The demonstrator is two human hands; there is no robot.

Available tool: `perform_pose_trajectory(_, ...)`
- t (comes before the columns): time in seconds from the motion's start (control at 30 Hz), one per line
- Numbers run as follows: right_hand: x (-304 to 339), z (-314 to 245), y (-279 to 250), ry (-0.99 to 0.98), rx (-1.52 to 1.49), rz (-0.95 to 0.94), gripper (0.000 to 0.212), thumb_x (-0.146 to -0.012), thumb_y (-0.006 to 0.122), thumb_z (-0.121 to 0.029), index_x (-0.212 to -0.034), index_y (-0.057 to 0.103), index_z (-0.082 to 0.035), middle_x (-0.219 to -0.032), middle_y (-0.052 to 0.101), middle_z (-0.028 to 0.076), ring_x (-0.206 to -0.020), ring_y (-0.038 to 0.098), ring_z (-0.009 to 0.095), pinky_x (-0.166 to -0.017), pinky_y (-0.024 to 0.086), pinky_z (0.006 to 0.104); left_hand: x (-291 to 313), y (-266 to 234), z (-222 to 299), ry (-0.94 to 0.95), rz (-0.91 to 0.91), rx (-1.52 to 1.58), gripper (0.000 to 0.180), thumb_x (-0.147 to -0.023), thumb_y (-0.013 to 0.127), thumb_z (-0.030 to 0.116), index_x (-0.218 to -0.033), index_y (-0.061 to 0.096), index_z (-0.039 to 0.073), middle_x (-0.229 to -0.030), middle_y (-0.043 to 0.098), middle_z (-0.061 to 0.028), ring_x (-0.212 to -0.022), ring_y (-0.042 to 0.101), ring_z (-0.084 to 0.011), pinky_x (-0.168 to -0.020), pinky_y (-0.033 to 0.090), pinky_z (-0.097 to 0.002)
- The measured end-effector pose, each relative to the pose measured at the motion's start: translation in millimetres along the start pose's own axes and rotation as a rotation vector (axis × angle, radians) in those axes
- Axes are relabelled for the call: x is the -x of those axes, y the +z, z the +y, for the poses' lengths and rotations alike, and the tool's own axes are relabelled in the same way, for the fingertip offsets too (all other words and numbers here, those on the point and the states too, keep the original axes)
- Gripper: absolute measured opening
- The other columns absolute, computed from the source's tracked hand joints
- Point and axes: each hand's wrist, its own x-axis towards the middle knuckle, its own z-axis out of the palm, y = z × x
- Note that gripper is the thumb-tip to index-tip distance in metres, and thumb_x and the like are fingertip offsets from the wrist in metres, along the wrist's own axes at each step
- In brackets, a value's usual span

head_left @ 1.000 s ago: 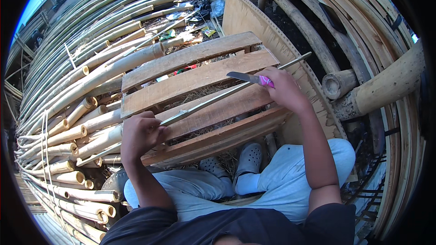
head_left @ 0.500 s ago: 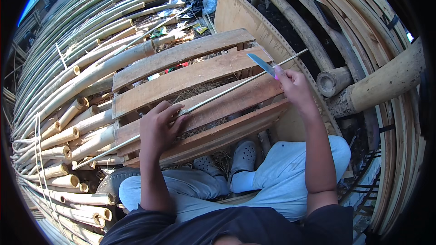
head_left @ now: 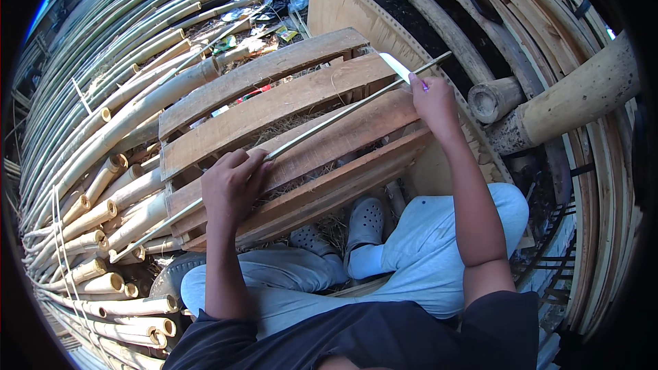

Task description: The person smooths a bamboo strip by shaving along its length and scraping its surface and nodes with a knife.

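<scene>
A long, thin bamboo strip (head_left: pixel 329 121) slants across a slatted wooden crate (head_left: pixel 274 101), its far end up to the right. My left hand (head_left: pixel 232 181) is closed round the strip near the crate's left part; the strip's lower end shows beyond my wrist. In my right hand (head_left: pixel 434 103) is a knife (head_left: pixel 395 66), its bright blade pointing up and left and a bit of purple handle showing. The blade lies at the strip, close to its far end; whether it cuts in, I cannot tell.
Bamboo poles (head_left: pixel 144 113) are stacked along the left. A curved wooden panel (head_left: pixel 343 7) stands behind the crate. A thick bamboo pole (head_left: pixel 576 99) juts in from the right, beside long planks (head_left: pixel 521 14). Litter (head_left: pixel 274 10) lies at the back. My feet in grey clogs (head_left: pixel 367 223) are below the crate.
The view has shifted slightly. The knife blade has turned brighter and come down nearer the strip, and my left fingers have closed more tightly over the strip.
</scene>
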Motion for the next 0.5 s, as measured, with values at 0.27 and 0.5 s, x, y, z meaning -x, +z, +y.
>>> perform_pose_trajectory(0.27, 5, -19, 0, 0.044, -0.053, -0.012, 0.047, -0.102, 0.061, -0.035, -0.079, 0.069, 0.006, -0.076, 0.067, 0.029, -0.076, 0.068, 0.046, -0.072, 0.052, 0.0505, 0, 1, -3, 0.018, 0.000, 0.037, 0.014, -0.090, 0.076, 0.027, -0.099, 0.073, 0.015, -0.074, 0.060, -0.0047, -0.070, 0.064, -0.0248, -0.057, 0.050, -0.0397)
perform_pose_trajectory(0.5, 23, -32, 18, -0.022, -0.056, -0.125, 0.048, -0.102, 0.061, -0.036, -0.079, 0.069, 0.006, -0.074, 0.067, 0.028, -0.076, 0.068, 0.046, -0.074, 0.053, 0.0504, -6, 0, -4, 0.021, -0.057, 0.053, 0.015, -0.090, 0.075, 0.027, -0.100, 0.073, 0.015, -0.074, 0.059, -0.0052, -0.069, 0.064, -0.0253, -0.058, 0.050, -0.0400)
